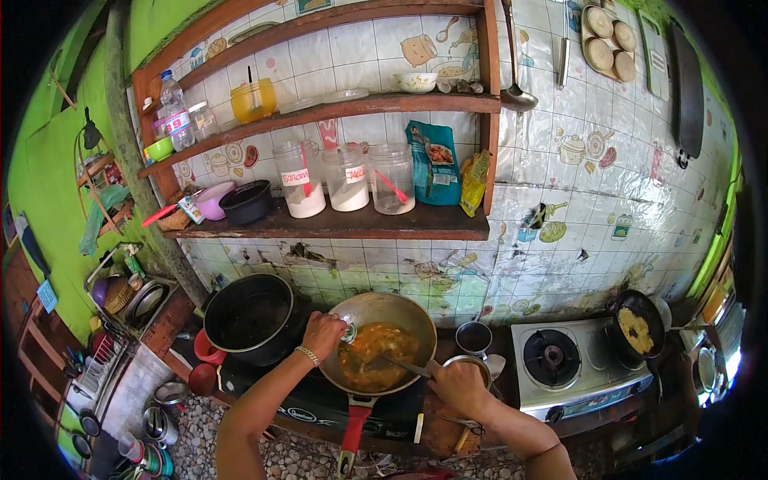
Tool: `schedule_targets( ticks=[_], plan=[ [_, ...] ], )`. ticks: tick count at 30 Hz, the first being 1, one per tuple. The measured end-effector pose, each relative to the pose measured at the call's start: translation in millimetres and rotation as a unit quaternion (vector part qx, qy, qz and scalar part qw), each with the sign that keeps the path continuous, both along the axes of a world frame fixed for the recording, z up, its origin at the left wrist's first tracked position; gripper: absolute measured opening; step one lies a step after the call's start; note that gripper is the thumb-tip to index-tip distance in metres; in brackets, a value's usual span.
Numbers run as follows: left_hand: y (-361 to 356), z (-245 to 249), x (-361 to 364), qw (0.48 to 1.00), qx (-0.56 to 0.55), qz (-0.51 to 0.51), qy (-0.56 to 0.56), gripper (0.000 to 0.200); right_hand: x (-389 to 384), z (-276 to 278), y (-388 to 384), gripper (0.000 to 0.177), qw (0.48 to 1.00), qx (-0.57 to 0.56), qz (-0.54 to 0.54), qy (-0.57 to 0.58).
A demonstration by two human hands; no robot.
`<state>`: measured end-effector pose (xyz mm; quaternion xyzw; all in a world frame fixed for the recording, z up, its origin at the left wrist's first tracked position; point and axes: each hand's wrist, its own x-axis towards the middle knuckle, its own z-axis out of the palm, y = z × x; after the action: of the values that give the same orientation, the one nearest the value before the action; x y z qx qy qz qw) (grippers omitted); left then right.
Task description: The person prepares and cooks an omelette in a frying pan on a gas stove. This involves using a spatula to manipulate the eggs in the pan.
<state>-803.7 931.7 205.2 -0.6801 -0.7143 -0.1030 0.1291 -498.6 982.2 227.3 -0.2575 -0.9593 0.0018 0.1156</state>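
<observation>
A wide pan (424, 322) with a red handle sits on the black stove (276, 404), holding an orange-yellow saucy food (384, 340). My right hand (460, 388) is closed round the handle of a spatula (410, 366), whose far end dips into the food. At the pan's left rim, my left hand (322, 334) is closed on a small green-and-white item (350, 331); its exact kind is too small to tell. A large black pot (248, 344) with dark liquid stands left of my left hand.
At the right is a silver stove (596, 336) with a small frying pan (664, 336) holding yellow food. A dark-filled cup (474, 338) stands between the stoves. Above, a wooden shelf (336, 226) carries labelled jars (302, 192) and a teal packet (434, 172).
</observation>
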Motion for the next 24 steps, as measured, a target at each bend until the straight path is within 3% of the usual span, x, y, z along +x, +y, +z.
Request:
schedule_targets(
  ticks=[3, 5, 8, 14, 24],
  plan=[
    [3, -3, 0, 1.0, -0.002, 0.001, 0.011, 0.007, -22, -23, 10, 0.014, 1.0, 0.024, -0.016, -0.003],
    [4, -5, 1, 1.0, -0.005, 0.0, 0.016, 0.007, -38, -42, 21, 0.026, 0.997, 0.045, -0.039, 0.042],
    [5, -5, 3, 1.0, -0.01, 0.0, 0.003, 0.008, -49, -48, 32, 0.016, 0.997, 0.018, -0.041, 0.06],
    [3, -11, 0, 0.999, 0.025, -0.019, 0.001, 0.007, -55, -61, 46, 0.023, 0.99, 0.003, -0.059, 0.126],
    [7, -17, -6, 1.0, 0.003, -0.015, -0.01, 0.007, 2, -63, 76, 0.023, 0.997, 0.04, -0.024, 0.056]
  ],
)
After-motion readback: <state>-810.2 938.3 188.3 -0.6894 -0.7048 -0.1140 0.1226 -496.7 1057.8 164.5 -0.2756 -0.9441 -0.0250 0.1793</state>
